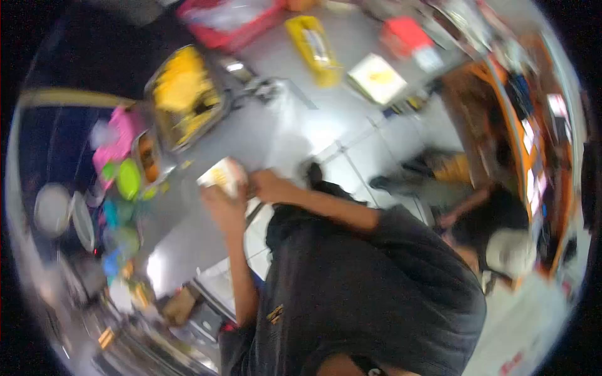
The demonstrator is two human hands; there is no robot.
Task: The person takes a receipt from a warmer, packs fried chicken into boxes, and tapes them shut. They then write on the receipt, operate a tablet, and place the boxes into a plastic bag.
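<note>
My left hand (221,207) grips a small white paper food box (221,175) from below, its fingers closed round the near side. Something yellow shows on or in the box's upper face. Right beside it, my right hand (271,186) has its fingers curled in at the box's right edge. Both hands are close in front of my dark shirt, at the edge of the grey metal table (251,138). A metal tray (177,145) heaped with yellow food (182,81) stands beyond the box. Motion smears the fine detail.
Farther along the table are a pink-red basket (232,39), a yellow packet (313,50), another white box (378,78) and a red container (404,36). A smaller tray (150,160) and green lid (129,178) lie left. Another person in a pale cap (511,252) is at right.
</note>
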